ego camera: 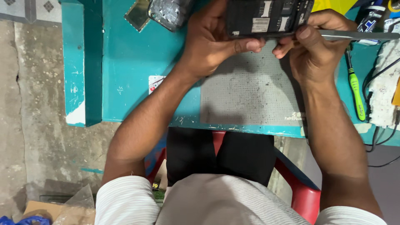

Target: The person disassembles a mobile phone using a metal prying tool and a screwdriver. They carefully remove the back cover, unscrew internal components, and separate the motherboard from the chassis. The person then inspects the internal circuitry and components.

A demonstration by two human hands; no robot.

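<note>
Prying opened phone point(266, 17) (metal tool point(358, 35))

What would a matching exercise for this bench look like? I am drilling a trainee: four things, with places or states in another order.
1. opened black phone with its back cover off
2. slim grey metal pry tool
3. green-handled screwdriver
4. grey dotted work mat

a. lying on the teal table, right of the mat
b. held in the right hand
c. held in the left hand
d. flat under both hands

Pairs: 1-c, 2-b, 3-a, 4-d
</note>
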